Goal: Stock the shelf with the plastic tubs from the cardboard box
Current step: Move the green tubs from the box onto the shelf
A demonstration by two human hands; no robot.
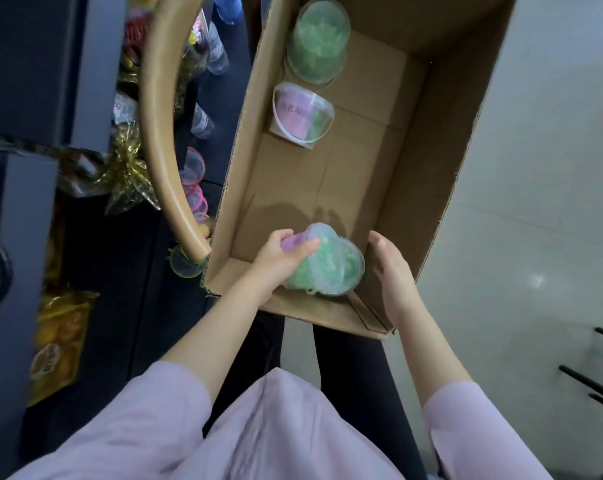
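An open cardboard box [431, 140] lies in front of me on the floor. At its near end my left hand [279, 259] grips a clear plastic tub [331, 268] with green filling and a purple label, lying on its side. My right hand [392, 268] hovers just right of that tub, fingers apart, not touching it. Further in, a second tub [302, 114] with a white handle and pink label lies on its side. A third tub [319, 39] of green filling sits at the far end. The dark shelf [85, 64] stands to the left.
A curved wooden chair arm [161, 116] runs between the shelf and the box. The shelf holds gold-wrapped goods [127, 168], yellow packets [57, 341] and small pink- and green-rimmed tubs [194, 188]. Pale floor [553, 168] lies to the right, with black metal legs [598, 375].
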